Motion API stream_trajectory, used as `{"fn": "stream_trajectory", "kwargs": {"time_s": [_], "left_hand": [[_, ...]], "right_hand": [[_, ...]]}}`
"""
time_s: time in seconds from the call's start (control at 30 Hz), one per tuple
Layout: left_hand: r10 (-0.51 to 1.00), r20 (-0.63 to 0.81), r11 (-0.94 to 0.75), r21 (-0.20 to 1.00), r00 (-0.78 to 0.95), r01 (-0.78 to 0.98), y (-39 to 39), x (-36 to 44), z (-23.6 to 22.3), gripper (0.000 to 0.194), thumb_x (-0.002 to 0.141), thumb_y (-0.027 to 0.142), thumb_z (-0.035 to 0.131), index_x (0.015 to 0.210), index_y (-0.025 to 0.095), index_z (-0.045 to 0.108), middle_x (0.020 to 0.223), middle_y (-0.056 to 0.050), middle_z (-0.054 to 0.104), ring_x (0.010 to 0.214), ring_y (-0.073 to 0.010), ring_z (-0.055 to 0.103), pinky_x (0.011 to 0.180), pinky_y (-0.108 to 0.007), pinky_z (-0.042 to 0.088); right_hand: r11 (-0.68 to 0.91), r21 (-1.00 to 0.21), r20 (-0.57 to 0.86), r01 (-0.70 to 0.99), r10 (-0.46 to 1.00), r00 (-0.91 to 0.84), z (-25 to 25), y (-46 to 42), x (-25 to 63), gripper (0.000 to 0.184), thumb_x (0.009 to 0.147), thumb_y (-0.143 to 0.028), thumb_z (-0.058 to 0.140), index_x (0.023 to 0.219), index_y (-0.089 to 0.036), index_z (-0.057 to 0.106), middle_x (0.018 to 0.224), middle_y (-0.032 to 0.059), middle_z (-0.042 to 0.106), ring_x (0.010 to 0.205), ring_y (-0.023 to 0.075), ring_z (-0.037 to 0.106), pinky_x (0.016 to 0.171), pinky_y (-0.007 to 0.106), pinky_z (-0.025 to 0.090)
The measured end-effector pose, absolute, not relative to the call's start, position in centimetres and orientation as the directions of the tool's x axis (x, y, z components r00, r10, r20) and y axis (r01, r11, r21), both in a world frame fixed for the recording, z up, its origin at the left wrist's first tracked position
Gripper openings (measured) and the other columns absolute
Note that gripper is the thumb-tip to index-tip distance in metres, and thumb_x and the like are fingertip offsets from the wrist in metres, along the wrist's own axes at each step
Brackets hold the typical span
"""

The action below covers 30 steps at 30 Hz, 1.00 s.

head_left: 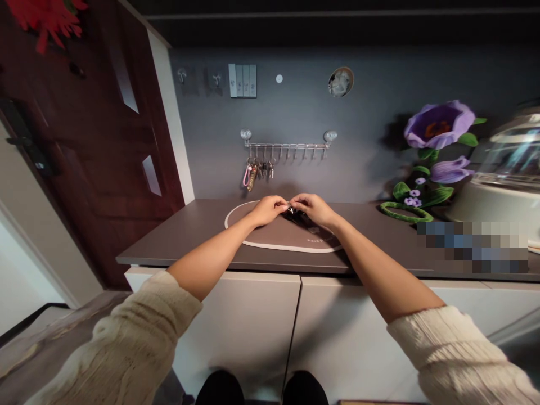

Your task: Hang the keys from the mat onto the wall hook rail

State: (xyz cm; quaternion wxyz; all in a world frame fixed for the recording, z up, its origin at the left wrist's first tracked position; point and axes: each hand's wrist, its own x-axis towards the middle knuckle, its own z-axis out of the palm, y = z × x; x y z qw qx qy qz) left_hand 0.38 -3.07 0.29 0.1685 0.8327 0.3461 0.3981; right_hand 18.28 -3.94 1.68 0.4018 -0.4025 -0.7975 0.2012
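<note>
Over the brown oval mat (270, 239), both hands meet at a small black thing with a shiny metal part (291, 212), possibly keys; its exact kind is too small to tell. My left hand (269, 210) is closed, thumb and fingertips pinching its left side. From the other side, my right hand (317, 210) is also closed on it, fingers bent and pressed together. Part of the black thing is hidden by the right fingers. Behind the hands, a clear hook rail (289, 145) on the wall carries several keys (265, 169) and a pink strap (247, 176) at its left end.
The dark countertop (181, 233) runs above white cabinet doors (236, 320). Purple artificial flowers (441, 124) and a large domed cover (512, 163) stand to the right. Left is a dark red door (97, 124). Wall switches (243, 81) sit above the rail.
</note>
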Motion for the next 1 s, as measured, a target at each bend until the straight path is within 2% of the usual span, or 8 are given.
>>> {"fn": "stream_trajectory", "kwargs": {"time_s": [0.13, 0.3, 0.47, 0.63, 1.0], "left_hand": [[0.718, 0.544, -0.695, 0.594, 0.433, 0.406, -3.08, 0.37, 0.34, 0.022, 0.077, 0.028, 0.05, 0.081, 0.012, 0.063, 0.078, -0.004, 0.066, 0.071, -0.0121, 0.056, 0.069, -0.024, 0.043], [0.728, 0.549, -0.678, 0.668, 0.411, 0.308, -3.25, 0.35, 0.59, 0.019, 0.076, 0.027, 0.051, 0.075, 0.011, 0.061, 0.072, -0.004, 0.064, 0.068, -0.0115, 0.057, 0.067, -0.024, 0.044], [0.76, 0.539, -0.624, 0.761, 0.364, 0.177, -3.18, 0.46, 0.68, 0.016, 0.074, 0.026, 0.053, 0.073, 0.011, 0.059, 0.069, -0.002, 0.063, 0.067, -0.0111, 0.057, 0.068, -0.024, 0.045], [0.81, 0.53, -0.57, 0.813, 0.251, 0.121, -2.82, 0.59, 0.63, 0.017, 0.073, 0.027, 0.055, 0.077, 0.012, 0.059, 0.069, -0.002, 0.063, 0.06, -0.0091, 0.054, 0.062, -0.023, 0.044], [0.804, 0.527, -0.556, 0.83, 0.276, 0.035, -2.6, 0.89, 0.14, 0.021, 0.071, 0.032, 0.058, 0.076, 0.011, 0.06, 0.067, -0.002, 0.062, 0.057, -0.0082, 0.052, 0.06, -0.023, 0.043]], "right_hand": [[0.616, -0.655, 0.504, 0.437, 0.787, -0.355, 1.55, -3.7, 18.03, 0.024, 0.071, -0.038, 0.058, 0.081, -0.017, 0.063, 0.079, 0.0028, 0.063, 0.074, 0.0139, 0.053, 0.072, 0.026, 0.041], [0.611, -0.71, 0.545, 0.35, 0.791, -0.276, 1.29, -3.33, 17.9, 0.026, 0.069, -0.038, 0.06, 0.084, -0.016, 0.06, 0.08, 0.0031, 0.062, 0.074, 0.013, 0.054, 0.071, 0.025, 0.042], [0.568, -0.752, 0.496, 0.335, 0.822, -0.281, 1.44, -3.87, 17.69, 0.03, 0.069, -0.043, 0.06, 0.079, -0.015, 0.06, 0.074, 0.002, 0.06, 0.068, 0.0112, 0.052, 0.068, 0.025, 0.041], [0.544, -0.774, 0.464, 0.324, 0.836, -0.294, 1.37, -4.0, 17.49, 0.033, 0.066, -0.046, 0.061, 0.077, -0.014, 0.059, 0.071, 0.0008, 0.058, 0.064, 0.0097, 0.049, 0.066, 0.024, 0.039], [0.505, -0.828, 0.448, 0.242, 0.857, -0.254, 1.09, -3.74, 17.31, 0.03, 0.065, -0.043, 0.061, 0.074, -0.015, 0.057, 0.067, -0.0011, 0.057, 0.06, 0.0083, 0.048, 0.061, 0.023, 0.038]]}}
